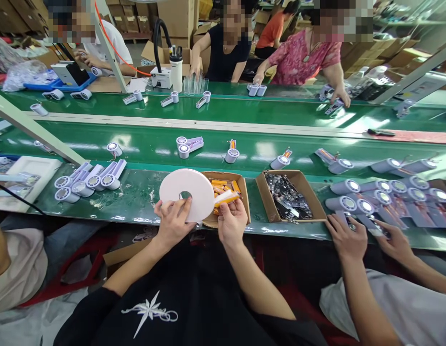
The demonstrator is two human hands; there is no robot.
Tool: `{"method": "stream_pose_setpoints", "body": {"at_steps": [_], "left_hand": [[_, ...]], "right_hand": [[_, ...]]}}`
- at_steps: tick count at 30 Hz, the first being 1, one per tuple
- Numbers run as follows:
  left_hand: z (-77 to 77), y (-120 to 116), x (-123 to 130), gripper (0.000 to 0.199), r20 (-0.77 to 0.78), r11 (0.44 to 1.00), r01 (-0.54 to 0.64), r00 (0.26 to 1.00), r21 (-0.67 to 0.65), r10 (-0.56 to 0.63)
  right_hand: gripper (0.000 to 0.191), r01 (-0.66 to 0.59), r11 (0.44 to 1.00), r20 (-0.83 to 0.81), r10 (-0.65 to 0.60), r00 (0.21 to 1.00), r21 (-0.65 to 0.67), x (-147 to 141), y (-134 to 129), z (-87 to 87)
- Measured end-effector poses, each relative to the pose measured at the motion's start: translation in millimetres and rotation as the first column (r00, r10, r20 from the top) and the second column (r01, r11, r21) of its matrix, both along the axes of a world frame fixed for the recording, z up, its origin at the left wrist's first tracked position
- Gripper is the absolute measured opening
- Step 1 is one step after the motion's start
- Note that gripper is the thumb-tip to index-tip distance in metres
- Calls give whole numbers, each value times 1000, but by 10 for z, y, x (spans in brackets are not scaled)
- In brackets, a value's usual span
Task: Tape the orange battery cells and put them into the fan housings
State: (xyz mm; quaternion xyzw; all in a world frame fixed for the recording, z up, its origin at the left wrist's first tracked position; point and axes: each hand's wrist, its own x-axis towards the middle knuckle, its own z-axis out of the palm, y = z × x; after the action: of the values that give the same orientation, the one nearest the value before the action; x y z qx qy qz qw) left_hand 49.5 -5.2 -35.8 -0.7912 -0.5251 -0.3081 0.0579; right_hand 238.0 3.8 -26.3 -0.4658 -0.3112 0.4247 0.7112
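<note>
My left hand (174, 221) grips a large white roll of tape (197, 192), its fingertips at the round hole in the middle. The roll is tilted with one flat side toward me. Close beside it, my right hand (232, 223) pinches an orange cylindrical battery (225, 198) with a white strip along it. Whether that strip still joins the roll, I cannot tell. Beneath the hands stands a small cardboard box (246, 204) with several orange batteries (236, 186) inside; the roll hides its left part.
Right of my hands, a cardboard box (319, 204) holds dark circuit boards. White fan housings (95, 181) stand in a group on the left, and others lie along the green conveyor (143, 144). A co-worker's hands (348, 240) handle parts on the right. People sit across the line.
</note>
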Motion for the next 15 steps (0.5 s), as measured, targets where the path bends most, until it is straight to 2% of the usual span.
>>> {"method": "stream_pose_setpoints", "body": {"at_steps": [2, 4, 6, 8, 9, 11, 12, 14, 15], "left_hand": [[-3, -64, 83, 72, 40, 999, 13, 999, -47, -11], [48, -171, 123, 73, 44, 995, 58, 998, -86, -55], [133, -281, 76, 70, -1, 978, 161, 987, -133, -163], [195, -324, -93, 69, -60, 951, 246, 964, -185, -261], [200, -300, -226, 69, -87, 947, 242, 960, -212, -265], [145, -158, -562, 68, -133, 955, 124, 977, -268, -164], [93, -53, -744, 68, -150, 952, 38, 985, -305, -88], [-22, 163, -1059, 68, -156, 917, -67, 988, -393, 6], [-68, 250, -1162, 68, -128, 903, -74, 992, -424, 21]], "right_hand": [[53, 79, 996, -72, -76, 994, 32, -110, -27, -41], [46, 37, 999, -85, -35, 996, 22, -9, 20, -7], [39, -3, 1000, -69, 4, 998, 18, 305, 123, 97], [38, 90, 993, -62, -85, 994, 82, 720, 218, 228], [39, 169, 976, -67, -161, 985, 134, 910, 241, 282], [41, 253, 946, -65, -245, 967, 205, 1155, 204, 331], [41, 239, 950, -39, -236, 971, 201, 1190, 143, 316], [40, 85, 991, 82, -93, 992, 101, 1090, -41, 214], [39, -15, 999, 160, 10, 987, 32, 977, -144, 142]]}}
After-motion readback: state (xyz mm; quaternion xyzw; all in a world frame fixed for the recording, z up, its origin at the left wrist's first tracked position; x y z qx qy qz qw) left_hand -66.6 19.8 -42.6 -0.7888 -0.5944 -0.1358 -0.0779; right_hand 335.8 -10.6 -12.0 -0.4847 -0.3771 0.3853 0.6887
